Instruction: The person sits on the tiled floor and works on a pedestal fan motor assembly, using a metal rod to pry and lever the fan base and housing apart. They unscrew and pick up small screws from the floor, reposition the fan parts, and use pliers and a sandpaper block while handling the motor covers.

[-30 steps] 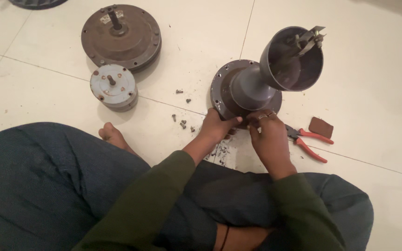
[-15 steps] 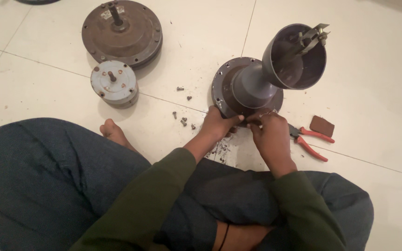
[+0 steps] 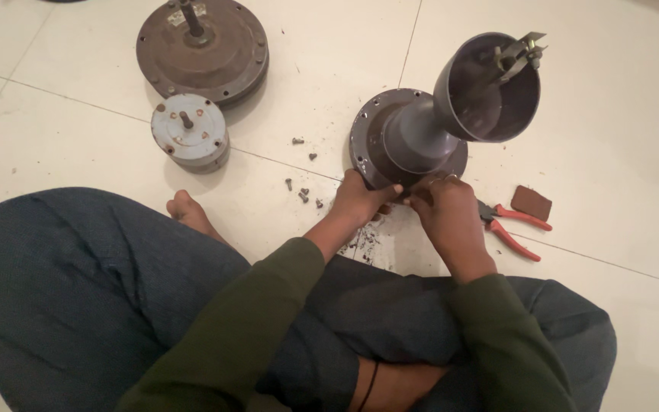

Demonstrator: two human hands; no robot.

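A dark grey fan motor housing [image 3: 409,141] with a round flanged base and a cup-shaped cover on a stem stands on the tiled floor in front of me. My left hand [image 3: 360,200] grips the near rim of its base. My right hand [image 3: 445,210] is pinched at the same rim, fingertips close to the left hand's; whatever small part it holds is hidden. A metal bracket [image 3: 519,52] sticks out of the cup at the top.
Red-handled pliers [image 3: 514,226] and a small brown block [image 3: 532,202] lie right of my right hand. Several loose screws [image 3: 303,192] lie left of the housing. A small blue-grey motor [image 3: 189,136] and a large brown round motor [image 3: 201,47] sit farther left. My crossed legs fill the foreground.
Both hands stay at the housing's near rim with small finger shifts. The view has drifted slightly; nothing else has moved.
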